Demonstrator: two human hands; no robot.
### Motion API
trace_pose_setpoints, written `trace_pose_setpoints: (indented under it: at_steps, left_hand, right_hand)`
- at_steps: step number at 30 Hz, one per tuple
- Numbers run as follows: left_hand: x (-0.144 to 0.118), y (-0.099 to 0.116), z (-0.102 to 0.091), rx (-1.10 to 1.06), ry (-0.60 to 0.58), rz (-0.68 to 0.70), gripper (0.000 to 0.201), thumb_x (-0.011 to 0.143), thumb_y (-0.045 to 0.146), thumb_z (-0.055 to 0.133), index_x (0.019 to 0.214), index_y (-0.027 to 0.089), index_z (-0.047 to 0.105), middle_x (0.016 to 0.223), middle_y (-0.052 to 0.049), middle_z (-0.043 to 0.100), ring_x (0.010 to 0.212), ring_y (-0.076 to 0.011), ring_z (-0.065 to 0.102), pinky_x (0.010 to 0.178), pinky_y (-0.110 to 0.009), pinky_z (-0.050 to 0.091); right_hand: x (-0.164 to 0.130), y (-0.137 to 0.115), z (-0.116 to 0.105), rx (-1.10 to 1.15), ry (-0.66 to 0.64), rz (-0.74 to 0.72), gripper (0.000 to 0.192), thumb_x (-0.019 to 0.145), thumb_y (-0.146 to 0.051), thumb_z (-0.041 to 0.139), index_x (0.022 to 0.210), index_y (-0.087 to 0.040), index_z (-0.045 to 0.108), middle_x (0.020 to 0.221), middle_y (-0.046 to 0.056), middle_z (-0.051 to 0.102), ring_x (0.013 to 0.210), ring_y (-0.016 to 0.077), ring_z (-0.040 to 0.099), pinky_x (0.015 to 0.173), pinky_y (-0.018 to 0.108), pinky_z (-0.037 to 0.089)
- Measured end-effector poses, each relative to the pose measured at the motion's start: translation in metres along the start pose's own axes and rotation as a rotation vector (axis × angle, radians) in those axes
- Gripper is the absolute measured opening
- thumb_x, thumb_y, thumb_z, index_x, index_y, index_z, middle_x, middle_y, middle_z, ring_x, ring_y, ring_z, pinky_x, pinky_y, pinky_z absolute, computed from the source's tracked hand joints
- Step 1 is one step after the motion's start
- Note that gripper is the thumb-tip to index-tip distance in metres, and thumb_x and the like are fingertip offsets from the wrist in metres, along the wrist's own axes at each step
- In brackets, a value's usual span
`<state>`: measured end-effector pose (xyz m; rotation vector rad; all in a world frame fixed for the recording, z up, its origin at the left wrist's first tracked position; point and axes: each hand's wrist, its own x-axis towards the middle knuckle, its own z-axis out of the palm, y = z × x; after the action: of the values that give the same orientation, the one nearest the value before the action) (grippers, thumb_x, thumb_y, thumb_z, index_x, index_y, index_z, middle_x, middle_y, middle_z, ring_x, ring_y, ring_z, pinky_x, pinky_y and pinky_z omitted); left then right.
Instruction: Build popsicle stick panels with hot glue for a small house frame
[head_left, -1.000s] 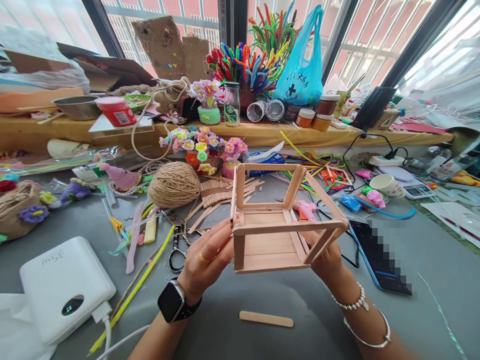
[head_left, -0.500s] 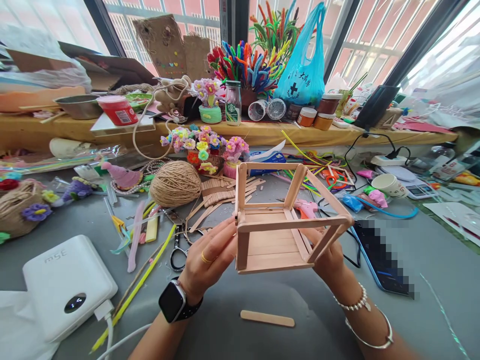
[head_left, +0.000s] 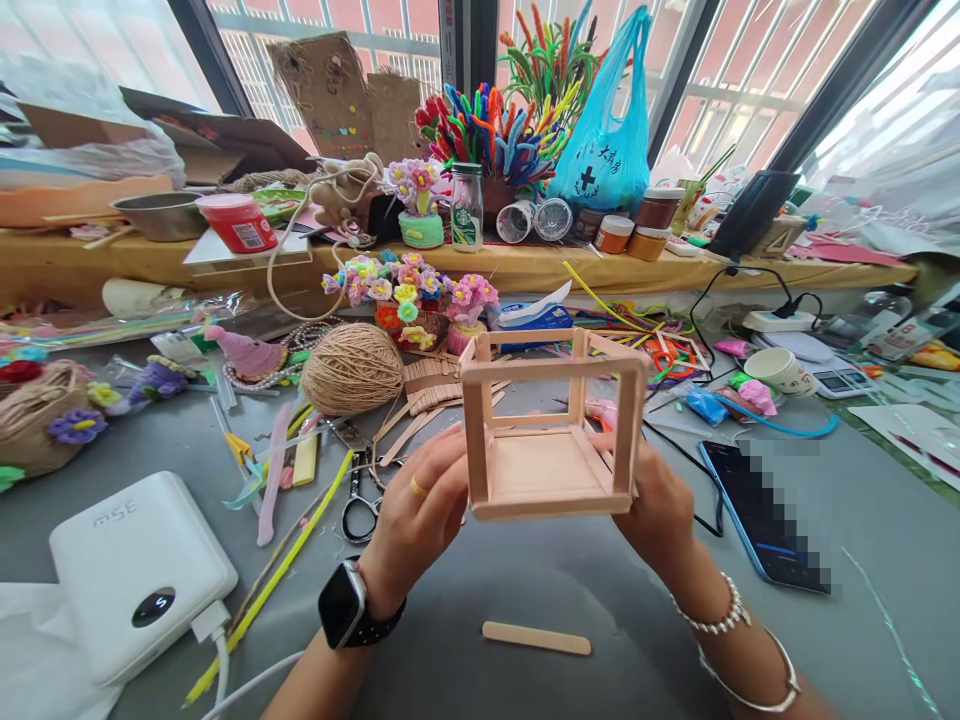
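Observation:
Both my hands hold up a box-shaped frame of wooden craft sticks [head_left: 551, 440] above the grey table [head_left: 862, 530]. My left hand [head_left: 420, 510], with a ring and a black watch on the wrist, grips the frame's left side. On the right side, my right hand [head_left: 660, 510], with bracelets on the wrist, grips from behind and below. The frame's open front faces me, its slatted floor level. A single loose craft stick [head_left: 536, 637] lies on the table just below my hands.
A twine ball [head_left: 352, 368], scissors [head_left: 360, 500], loose sticks [head_left: 431, 390] and pipe cleaners lie behind the frame. A white power unit [head_left: 135, 570] sits at the left, a phone [head_left: 761, 510] at the right. A cluttered wooden shelf [head_left: 525, 265] runs along the back.
The frame has been turned between my hands: its skewed right side swung round, and its open front now faces me squarely. Both hands kept their grip.

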<state>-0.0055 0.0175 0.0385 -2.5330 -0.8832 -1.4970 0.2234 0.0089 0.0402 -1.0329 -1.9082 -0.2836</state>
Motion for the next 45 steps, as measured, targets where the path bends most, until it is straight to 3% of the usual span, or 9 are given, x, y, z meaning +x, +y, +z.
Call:
trace_pose_setpoints:
  at_steps: [3, 6, 10, 13, 18, 25, 31, 37, 45]
  left_hand:
    - [0.008, 0.001, -0.002, -0.063, -0.063, -0.164, 0.027, 0.08, 0.007, 0.044, 0.103, 0.02, 0.05, 0.1, -0.008, 0.06, 0.097, -0.0182, 0.055, 0.091, -0.039, 0.042]
    - [0.015, 0.006, -0.007, -0.179, -0.074, -0.339, 0.024, 0.08, 0.012, 0.048, 0.102, 0.018, 0.051, 0.099, -0.008, 0.061, 0.095, -0.0191, 0.055, 0.085, -0.033, 0.045]
    - [0.023, 0.018, -0.012, -0.657, -0.124, -0.71, 0.021, 0.08, 0.023, 0.051, 0.099, 0.017, 0.055, 0.095, -0.007, 0.064, 0.083, -0.0176, 0.06, 0.072, -0.026, 0.048]
    - [0.03, 0.025, -0.011, -0.876, -0.011, -0.974, 0.022, 0.077, 0.028, 0.056, 0.096, 0.017, 0.059, 0.092, -0.004, 0.065, 0.084, -0.0166, 0.059, 0.072, -0.023, 0.047]
    - [0.029, 0.022, -0.007, -1.072, -0.062, -1.229, 0.029, 0.073, 0.031, 0.06, 0.099, 0.018, 0.061, 0.091, -0.004, 0.065, 0.079, -0.016, 0.059, 0.058, -0.019, 0.046]
    - [0.024, 0.017, -0.003, -1.159, -0.084, -1.286, 0.026, 0.074, 0.029, 0.06, 0.099, 0.02, 0.061, 0.089, -0.002, 0.065, 0.076, -0.0124, 0.058, 0.059, -0.018, 0.046]
    - [0.024, 0.015, -0.002, -1.205, -0.106, -1.284, 0.023, 0.075, 0.028, 0.06, 0.097, 0.021, 0.061, 0.086, -0.001, 0.064, 0.07, -0.0091, 0.057, 0.056, -0.016, 0.045]
    - [0.024, 0.015, 0.0, -1.192, -0.087, -1.315, 0.025, 0.071, 0.033, 0.064, 0.091, 0.018, 0.063, 0.07, 0.002, 0.063, 0.055, -0.0061, 0.054, 0.05, -0.015, 0.043]
    - [0.026, 0.018, -0.003, -1.223, -0.075, -1.319, 0.021, 0.071, 0.031, 0.064, 0.087, 0.019, 0.063, 0.075, 0.001, 0.065, 0.059, -0.0078, 0.059, 0.054, -0.016, 0.047]
  right_hand:
    - [0.008, -0.004, -0.004, 0.26, -0.186, 0.304, 0.013, 0.081, -0.021, 0.046, 0.094, -0.021, 0.051, 0.064, 0.0, 0.057, 0.049, 0.0106, 0.053, 0.047, 0.021, 0.045]
    - [0.014, -0.004, -0.007, 0.558, -0.345, 0.557, 0.018, 0.078, -0.032, 0.054, 0.09, -0.019, 0.055, 0.058, -0.003, 0.05, 0.047, 0.0089, 0.046, 0.041, 0.019, 0.039]
    - [0.02, -0.008, -0.011, 0.885, -0.33, 0.765, 0.02, 0.072, -0.037, 0.06, 0.083, -0.021, 0.058, 0.074, 0.0, 0.057, 0.065, 0.0117, 0.053, 0.055, 0.021, 0.044]
    - [0.021, -0.013, -0.011, 1.111, -0.397, 0.931, 0.021, 0.072, -0.037, 0.06, 0.087, -0.022, 0.059, 0.087, 0.002, 0.061, 0.08, 0.0144, 0.055, 0.072, 0.026, 0.044]
    - [0.017, -0.015, -0.002, 1.205, -0.389, 1.14, 0.024, 0.067, -0.038, 0.065, 0.079, -0.018, 0.061, 0.074, 0.001, 0.061, 0.068, 0.0117, 0.055, 0.06, 0.022, 0.043]
    - [0.013, -0.009, 0.006, 1.253, -0.355, 1.255, 0.026, 0.065, -0.037, 0.067, 0.076, -0.016, 0.06, 0.072, 0.001, 0.061, 0.062, 0.0095, 0.054, 0.054, 0.018, 0.041]
    - [0.012, -0.008, 0.007, 1.276, -0.346, 1.279, 0.024, 0.065, -0.037, 0.067, 0.075, -0.016, 0.061, 0.069, 0.0, 0.063, 0.059, 0.0091, 0.055, 0.055, 0.018, 0.042]
    - [0.011, -0.006, 0.009, 1.271, -0.363, 1.268, 0.026, 0.07, -0.039, 0.062, 0.084, -0.016, 0.064, 0.072, 0.002, 0.067, 0.06, 0.0109, 0.058, 0.056, 0.02, 0.043]
    - [0.011, -0.003, 0.009, 1.283, -0.356, 1.258, 0.03, 0.075, -0.039, 0.057, 0.093, -0.016, 0.064, 0.07, 0.004, 0.068, 0.059, 0.0137, 0.059, 0.054, 0.022, 0.044]
